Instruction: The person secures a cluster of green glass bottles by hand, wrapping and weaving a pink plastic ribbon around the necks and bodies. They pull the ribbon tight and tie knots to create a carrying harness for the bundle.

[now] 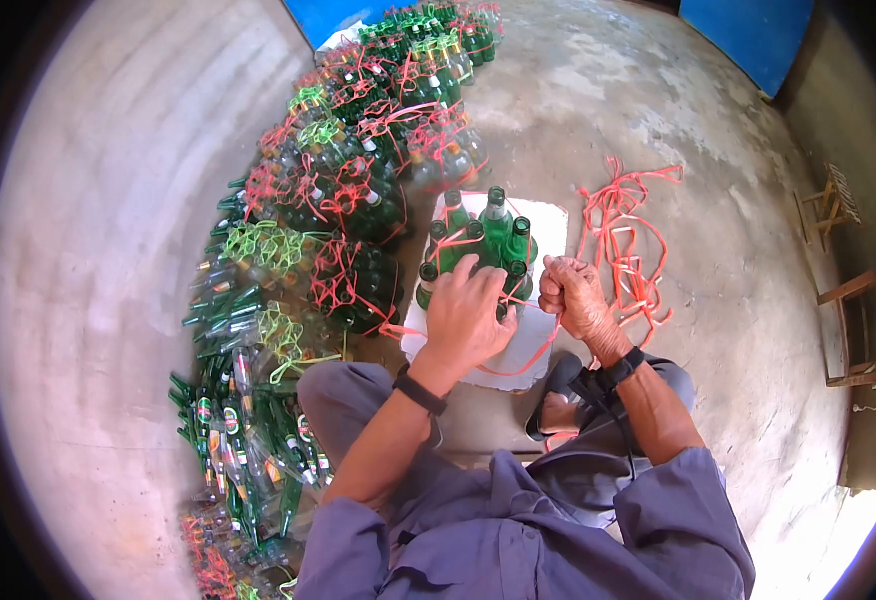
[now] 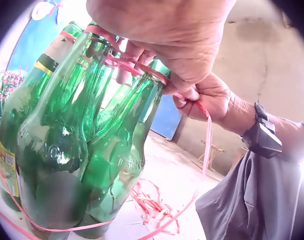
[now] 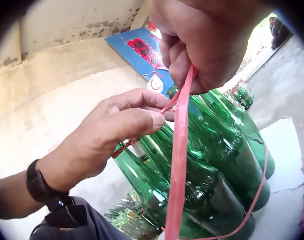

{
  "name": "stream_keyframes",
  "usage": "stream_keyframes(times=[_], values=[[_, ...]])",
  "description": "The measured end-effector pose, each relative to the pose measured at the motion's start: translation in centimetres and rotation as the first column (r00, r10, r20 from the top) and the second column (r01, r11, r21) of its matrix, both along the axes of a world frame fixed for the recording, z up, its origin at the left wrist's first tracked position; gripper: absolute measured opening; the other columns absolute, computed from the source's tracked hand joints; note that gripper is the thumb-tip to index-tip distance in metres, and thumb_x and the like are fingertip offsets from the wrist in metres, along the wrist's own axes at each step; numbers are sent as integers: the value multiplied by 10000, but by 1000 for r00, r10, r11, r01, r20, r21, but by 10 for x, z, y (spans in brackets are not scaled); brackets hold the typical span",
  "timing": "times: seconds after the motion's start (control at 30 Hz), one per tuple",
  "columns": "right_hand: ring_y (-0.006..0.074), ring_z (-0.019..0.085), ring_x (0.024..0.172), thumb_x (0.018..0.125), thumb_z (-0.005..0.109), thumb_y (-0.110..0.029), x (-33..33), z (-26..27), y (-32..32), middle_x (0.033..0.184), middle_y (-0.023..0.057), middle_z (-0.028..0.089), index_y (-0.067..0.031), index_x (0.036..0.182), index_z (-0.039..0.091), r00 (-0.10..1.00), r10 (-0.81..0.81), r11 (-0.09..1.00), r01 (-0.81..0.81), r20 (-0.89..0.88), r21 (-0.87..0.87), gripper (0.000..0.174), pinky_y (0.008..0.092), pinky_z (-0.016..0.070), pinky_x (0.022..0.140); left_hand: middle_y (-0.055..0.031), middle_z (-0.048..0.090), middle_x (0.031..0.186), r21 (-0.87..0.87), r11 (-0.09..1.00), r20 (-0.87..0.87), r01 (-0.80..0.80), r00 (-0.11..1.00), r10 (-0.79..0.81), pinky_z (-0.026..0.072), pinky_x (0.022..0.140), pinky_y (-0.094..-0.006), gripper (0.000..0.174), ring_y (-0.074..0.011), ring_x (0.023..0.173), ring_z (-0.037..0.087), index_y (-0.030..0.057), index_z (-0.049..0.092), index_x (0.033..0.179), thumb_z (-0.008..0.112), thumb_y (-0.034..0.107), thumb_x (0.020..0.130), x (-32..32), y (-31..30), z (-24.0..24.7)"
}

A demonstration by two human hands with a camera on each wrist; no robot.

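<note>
Several green glass bottles (image 1: 496,222) stand upright in a tight cluster, with red plastic twine (image 3: 178,165) looped around their necks. My left hand (image 1: 470,310) is over the near bottle tops; in the right wrist view its thumb and forefinger pinch the twine beside a neck. To the right of the cluster, my right hand (image 1: 580,300) grips a length of the same twine in curled fingers. That length runs taut between the two hands, and a slack part hangs down in a curve in the left wrist view. My left palm hides some bottle mouths.
A white board (image 1: 548,225) lies under the bottles. Loose red twine (image 1: 626,250) is heaped on the floor to the right. Tied bundles of bottles (image 1: 358,190) fill the left side, with loose bottles (image 1: 248,440) lying nearer. A wooden frame (image 1: 863,325) stands at the far right.
</note>
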State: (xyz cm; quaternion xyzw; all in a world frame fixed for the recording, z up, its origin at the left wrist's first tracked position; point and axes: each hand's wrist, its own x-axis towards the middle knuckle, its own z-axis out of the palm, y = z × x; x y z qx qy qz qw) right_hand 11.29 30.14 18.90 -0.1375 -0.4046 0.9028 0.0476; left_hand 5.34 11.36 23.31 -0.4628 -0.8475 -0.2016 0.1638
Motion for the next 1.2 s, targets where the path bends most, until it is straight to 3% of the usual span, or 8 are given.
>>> stream_keyframes(times=[0.27,0.33,0.43,0.67,0.77,0.93,1.03,1.2], values=[[73,345,499,966,654,-202,3,9,1,601,-15,453,-84,695,499,998,54,984,-57,18,170,334,267,267,448,-67,683,1092,0,1000,-8,-9,1000,9,495,884,-449,403,-335,1189,558,67,651,1052,748,228,696,-1,-2,-2],[55,402,520,927,703,-204,4,20,-5,598,-24,483,-68,683,522,991,33,786,-106,131,609,333,273,315,455,-63,681,1084,19,1000,-24,-14,1000,14,493,888,-449,393,-336,1187,559,69,650,1035,751,242,696,0,-2,-3],[64,410,577,846,759,-241,5,28,-12,626,-23,497,-17,685,564,984,-50,655,-96,170,750,337,283,337,496,-61,678,1064,27,1000,-29,4,1000,-4,491,883,-448,361,-336,1183,559,71,654,996,753,247,697,-2,-3,-3],[76,441,588,801,759,-230,5,26,-16,632,-13,505,-4,712,582,978,-36,651,-131,203,748,301,291,364,503,-56,670,1025,47,999,-44,0,999,2,491,862,-445,273,-333,1171,563,76,666,902,750,239,699,-3,-3,-4],[101,495,608,790,760,-238,3,27,-18,652,16,547,20,775,618,960,-13,730,-182,280,659,295,300,412,535,-55,668,1011,78,997,-51,-6,999,10,492,854,-441,242,-332,1163,564,80,666,871,747,226,695,-2,-3,-4],[151,587,697,782,768,-256,3,15,-18,718,109,634,58,874,650,995,-10,486,-81,98,870,348,315,491,639,-80,652,1020,23,1000,-27,20,999,-19,474,852,-461,331,-334,1178,528,43,678,944,746,278,722,-3,-4,-4],[127,594,672,848,744,-195,13,21,-16,727,73,627,63,965,644,992,-31,341,-103,121,934,301,291,478,608,-56,657,988,86,996,-48,2,999,2,488,847,-444,228,-330,1155,563,85,650,856,739,223,698,-2,-3,-3],[109,578,613,894,681,-124,25,23,-2,669,59,632,35,892,707,965,148,310,-255,219,916,162,305,468,579,-65,649,1005,67,998,-52,10,999,-7,479,840,-451,280,-330,1165,541,68,660,905,740,255,713,-3,-4,-5]])
